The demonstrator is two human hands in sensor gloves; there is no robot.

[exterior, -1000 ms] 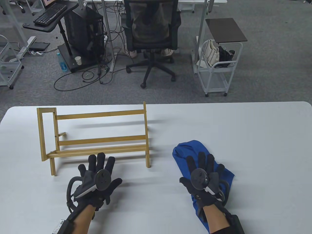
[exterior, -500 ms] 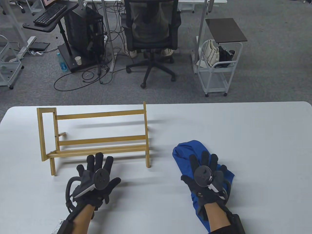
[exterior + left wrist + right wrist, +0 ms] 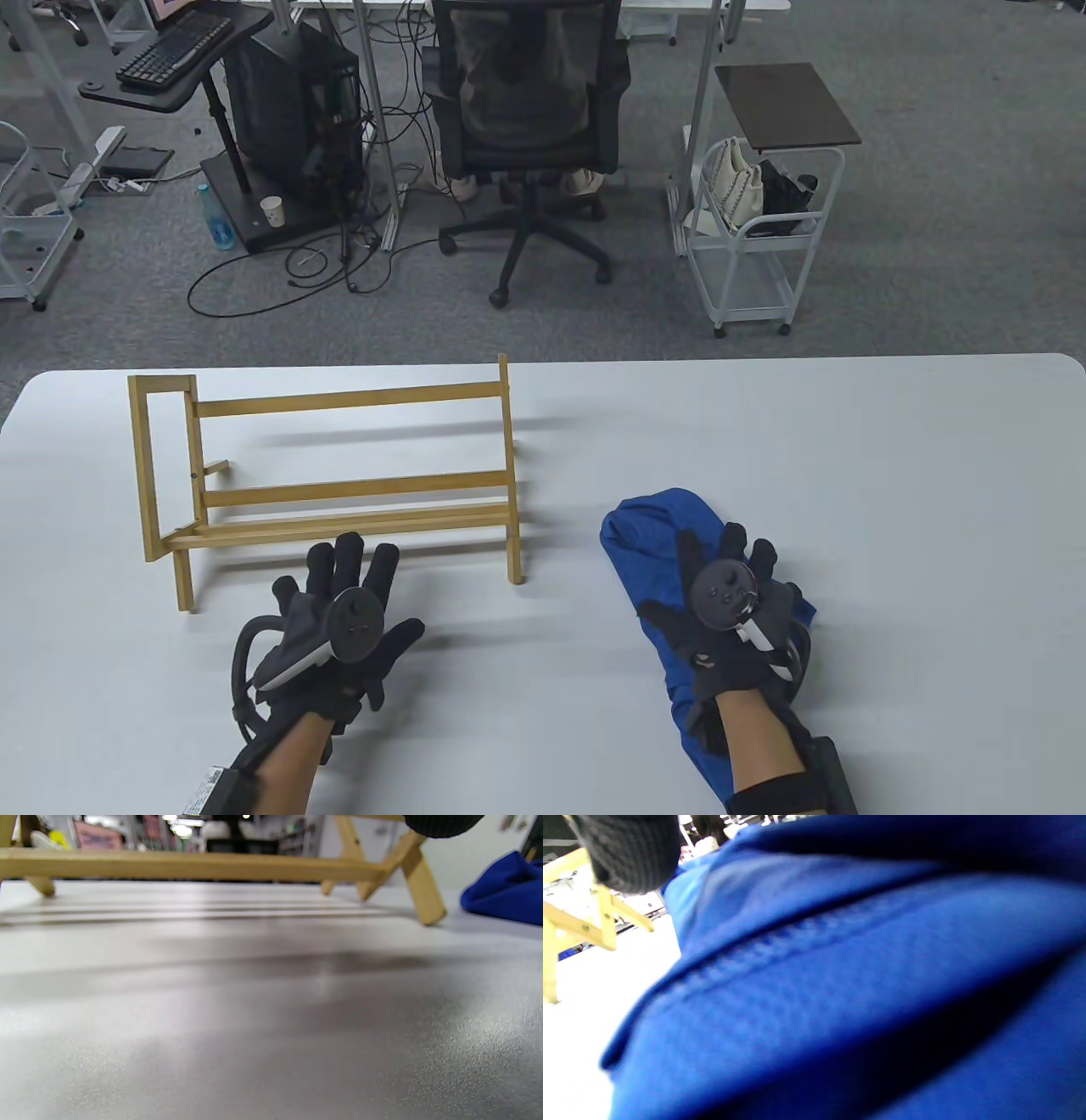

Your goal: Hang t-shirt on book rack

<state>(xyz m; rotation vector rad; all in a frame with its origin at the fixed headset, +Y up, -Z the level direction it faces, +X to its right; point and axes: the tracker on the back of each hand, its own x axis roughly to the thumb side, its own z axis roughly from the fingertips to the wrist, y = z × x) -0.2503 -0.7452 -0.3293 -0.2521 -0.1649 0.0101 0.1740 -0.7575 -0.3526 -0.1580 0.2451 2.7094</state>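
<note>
Where right hand [image 3: 725,624] covers t-shirt [image 3: 653,543], its fingers' grip stays unclear.

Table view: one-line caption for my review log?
Right hand on blue t-shirt; left hand before wooden book rack.

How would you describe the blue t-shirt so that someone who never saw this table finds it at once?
Start at the white table and go to its near right part, to the right of the wooden rack. There a crumpled t-shirt lies flat under the right hand. It is the only soft, bright blue thing on the table.
</note>
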